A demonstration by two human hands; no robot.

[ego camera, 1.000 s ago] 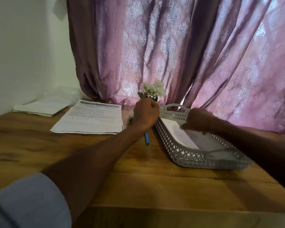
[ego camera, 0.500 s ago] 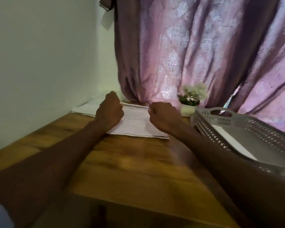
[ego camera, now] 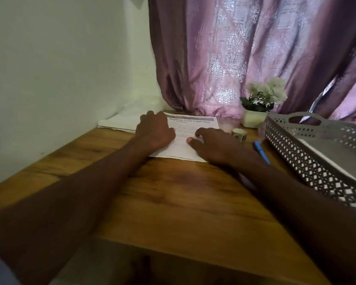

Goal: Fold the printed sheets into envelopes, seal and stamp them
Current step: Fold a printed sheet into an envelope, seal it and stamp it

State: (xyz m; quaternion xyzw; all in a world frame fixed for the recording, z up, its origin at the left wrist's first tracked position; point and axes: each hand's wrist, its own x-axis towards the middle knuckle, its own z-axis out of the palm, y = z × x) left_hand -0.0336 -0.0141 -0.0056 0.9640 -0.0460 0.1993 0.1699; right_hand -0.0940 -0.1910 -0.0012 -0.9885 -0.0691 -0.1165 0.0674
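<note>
A stack of printed sheets (ego camera: 195, 122) headed "Replace Toilet Paper Roll" lies at the far side of the wooden table (ego camera: 173, 202). My left hand (ego camera: 155, 129) rests flat on the stack's left part. On the right part lies my right hand (ego camera: 213, 144), fingers spread, thumb pressing the paper. A pile of white envelopes (ego camera: 119, 123) sits left of the sheets against the wall. A small roll of stamps (ego camera: 239, 134) stands right of the sheets. Beside it lies a blue pen (ego camera: 261, 151).
A grey perforated basket (ego camera: 308, 153) with white paper inside fills the right side. A small white pot of flowers (ego camera: 259, 103) stands by the purple curtain (ego camera: 255, 54). A white wall (ego camera: 60, 68) bounds the table on the left.
My hands left the flower pot and basket and moved left to the printed sheets, uncurling from fists to lie flat on them. The view swung left.
</note>
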